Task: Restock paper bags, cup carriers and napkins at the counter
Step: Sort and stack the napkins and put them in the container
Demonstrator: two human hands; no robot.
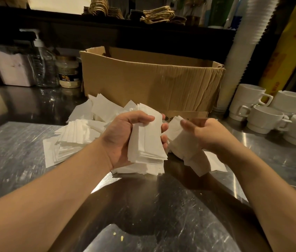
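a: obs. napkin stack (148,140) sits at frame centre, gripped in the left hand (123,139); fingers curl over the top edge, thumb side wraps the near face. long axis runs near-vertical in frame, top tilted slightly away.

b: and the other hand?

a: right hand (204,133) holds a smaller bundle (181,140) just right of the stack, fingers curled round it, edges nearly touching the stack. its axis leans toward lower right.

b: so the relation that matters?

a: bundle lies right of the stack, side by side, axes not parallel. judgement: merging them needs the right bundle turned to match before pressing together. right hand is the nearer one for that.

b: surroundings?

a: loose napkins (74,139) spread on the steel counter (16,146) to centre-left, beneath and behind the hands. cardboard box (150,82) stands behind, upper centre. white cups (267,117) at right edge; a napkin dispenser (11,68) at upper left, well apart from the hands.
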